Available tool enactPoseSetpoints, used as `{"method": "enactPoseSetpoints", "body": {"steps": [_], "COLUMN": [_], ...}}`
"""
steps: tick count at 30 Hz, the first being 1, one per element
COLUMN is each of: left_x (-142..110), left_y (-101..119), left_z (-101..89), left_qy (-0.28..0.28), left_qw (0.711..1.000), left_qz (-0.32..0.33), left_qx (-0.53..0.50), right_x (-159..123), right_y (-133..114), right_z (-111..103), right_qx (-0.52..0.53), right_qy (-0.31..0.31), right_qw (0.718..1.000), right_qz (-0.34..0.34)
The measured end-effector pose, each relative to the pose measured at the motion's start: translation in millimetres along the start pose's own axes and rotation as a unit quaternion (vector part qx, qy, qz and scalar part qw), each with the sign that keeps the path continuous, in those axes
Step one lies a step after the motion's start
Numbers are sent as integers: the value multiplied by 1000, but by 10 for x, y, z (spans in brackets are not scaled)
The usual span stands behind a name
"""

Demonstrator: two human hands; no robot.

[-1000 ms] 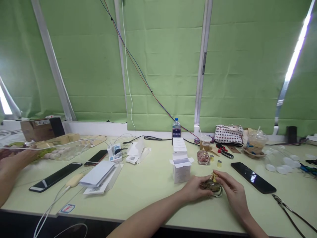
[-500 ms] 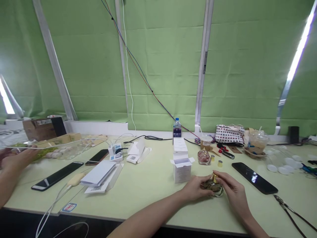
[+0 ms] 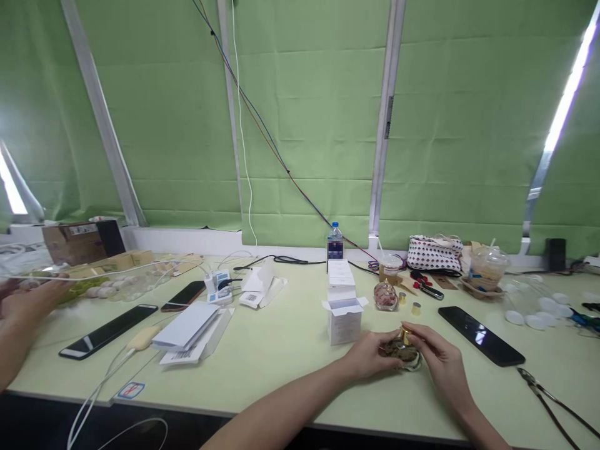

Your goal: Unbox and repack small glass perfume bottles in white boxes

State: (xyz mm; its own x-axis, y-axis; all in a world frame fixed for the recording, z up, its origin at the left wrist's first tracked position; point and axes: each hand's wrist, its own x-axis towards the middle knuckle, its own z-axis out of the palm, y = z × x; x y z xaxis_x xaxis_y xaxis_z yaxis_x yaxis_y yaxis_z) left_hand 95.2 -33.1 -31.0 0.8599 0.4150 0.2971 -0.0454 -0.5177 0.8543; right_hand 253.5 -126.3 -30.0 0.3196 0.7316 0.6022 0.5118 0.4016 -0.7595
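Note:
My left hand (image 3: 368,357) is closed around the side of a small round glass bottle (image 3: 407,357) with dark brownish-green contents, low over the table. A gold cap (image 3: 405,335) sits at the bottle's neck, and the fingers of my right hand (image 3: 438,353) pinch it from the right. Just behind stands an open white box (image 3: 344,325) with its flaps up. A similar glass bottle with pinkish contents (image 3: 385,295) stands farther back, beside two loose gold caps (image 3: 416,309).
A black phone (image 3: 482,335) and pliers (image 3: 539,384) lie to the right. Behind are a water bottle (image 3: 335,242), drink cups (image 3: 487,265) and a patterned pouch (image 3: 434,254). Leftward are folded white boxes (image 3: 192,331), a power strip (image 3: 219,287), phones, cables and another person's hand (image 3: 32,306).
Hardly anything differs. Both my hands stay on the bottle and its gold cap, with only a slight shift of the fingers. The other person's hand at the left moves slightly.

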Motion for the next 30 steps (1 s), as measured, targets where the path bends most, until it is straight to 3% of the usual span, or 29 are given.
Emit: {"method": "enactPoseSetpoints", "body": {"steps": [30], "left_x": [7], "left_y": [10], "left_z": [-9], "left_qy": [1], "left_qw": [1000], "left_qz": [-7], "left_qx": [29], "right_x": [20], "right_y": [-13], "right_z": [-25], "right_qx": [-29], "right_qy": [-35], "right_qw": [999], "right_qz": [0]}}
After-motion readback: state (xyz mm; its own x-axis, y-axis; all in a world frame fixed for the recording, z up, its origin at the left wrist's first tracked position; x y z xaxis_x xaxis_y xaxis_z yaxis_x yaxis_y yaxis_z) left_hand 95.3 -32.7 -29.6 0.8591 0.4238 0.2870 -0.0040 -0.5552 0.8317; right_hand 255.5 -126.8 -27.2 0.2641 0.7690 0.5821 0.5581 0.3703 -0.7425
